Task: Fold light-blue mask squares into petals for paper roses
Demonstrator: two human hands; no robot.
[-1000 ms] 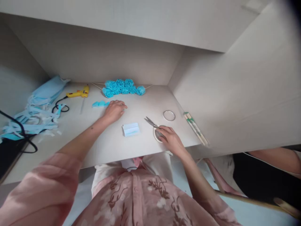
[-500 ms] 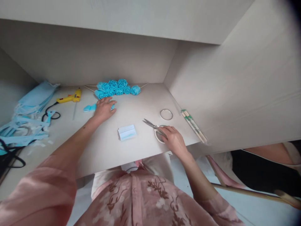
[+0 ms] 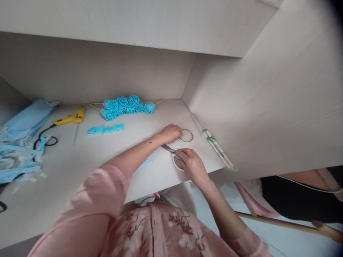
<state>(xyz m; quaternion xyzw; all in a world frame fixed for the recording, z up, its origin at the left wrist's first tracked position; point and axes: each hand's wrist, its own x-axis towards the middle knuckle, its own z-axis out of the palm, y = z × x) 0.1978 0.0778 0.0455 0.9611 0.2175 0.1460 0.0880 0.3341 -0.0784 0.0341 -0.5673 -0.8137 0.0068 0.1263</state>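
My left hand [image 3: 171, 133] reaches across to the right, its fingers together at the left rim of a thin round ring [image 3: 192, 135]. Just below it, my right hand [image 3: 191, 161] is closed on the handles of white-handled scissors [image 3: 171, 150], whose blades point left and are partly hidden by my left hand. Under my left forearm shows only a corner of a folded pale blue piece [image 3: 145, 163]. Farther left lies a pleated blue strip [image 3: 105, 129]. Blue rolled flowers [image 3: 125, 106] on thin sticks lie in a cluster at the back.
A yellow glue gun [image 3: 70, 117] with a black cord lies at the left. Beside it are stacked blue masks [image 3: 28, 117] and cut scraps [image 3: 20, 164]. Packed wooden sticks [image 3: 217, 148] lie along the right wall. A panel [image 3: 120, 25] overhangs the desk.
My left hand has left the blue strip and moved right to the ring, its forearm now covering most of the folded piece. My right hand stays on the scissors. The view has shifted slightly.
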